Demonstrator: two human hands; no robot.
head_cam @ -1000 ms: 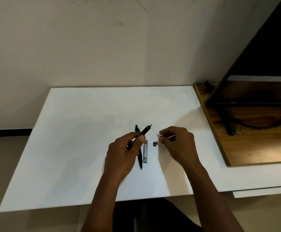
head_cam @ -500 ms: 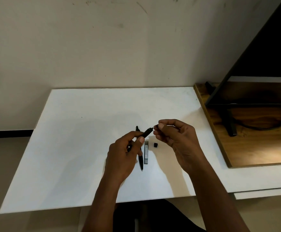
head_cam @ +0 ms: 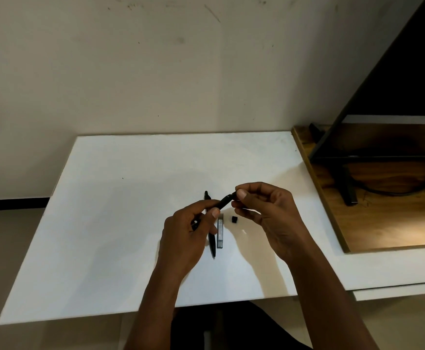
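Note:
My left hand (head_cam: 186, 236) grips a black mechanical pencil (head_cam: 225, 201) above the white table (head_cam: 120, 223), its upper end tilted up to the right. My right hand (head_cam: 269, 213) pinches that upper end between thumb and forefinger; what it pinches there is too small to tell. Below the hands a second black pencil (head_cam: 212, 245) lies on the table, partly hidden by my left hand. A slim grey lead case (head_cam: 220, 233) lies beside it. A small black cap (head_cam: 234, 219) sits just right of the case.
A wooden board (head_cam: 383, 223) lies at the table's right, bearing a dark monitor (head_cam: 396, 84) on its stand with a black cable (head_cam: 396, 192). A plain wall rises behind the table. The floor shows at the left.
My right hand rose from the table beside the cap and came to the pencil's upper end. My left hand kept its grip and lifted the pencil slightly.

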